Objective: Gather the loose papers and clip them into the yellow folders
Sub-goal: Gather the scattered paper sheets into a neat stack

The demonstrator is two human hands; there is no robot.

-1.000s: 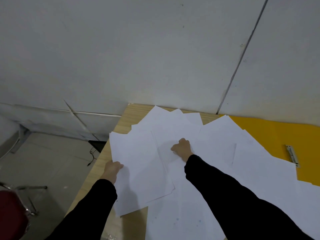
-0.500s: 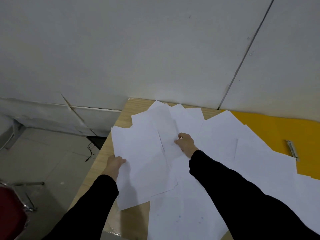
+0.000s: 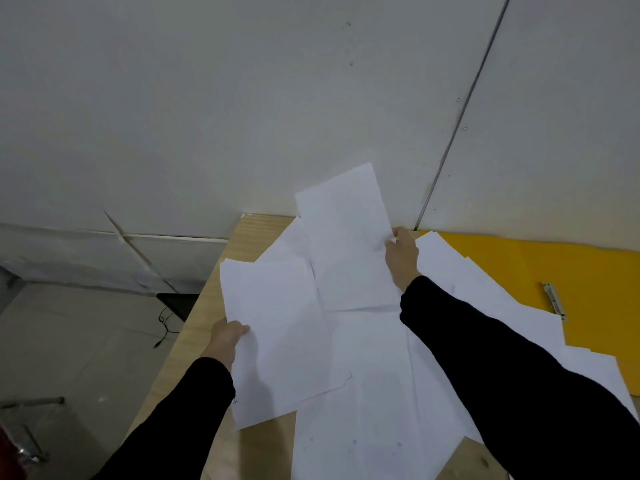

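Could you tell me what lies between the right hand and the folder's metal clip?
Head view: loose white sheets overlapping the yellow folder, then bare folder.

right hand [image 3: 401,259] now lifts a sheet [image 3: 346,244] off the pile, raised toward 12 o'clock, against the wall

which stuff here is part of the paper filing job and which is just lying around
Job: lifted sheet pinched by the right hand; sheets held by the left hand; loose papers on the table; yellow folder; its metal clip.
Lying about: black cable on the floor; metal bar low left.
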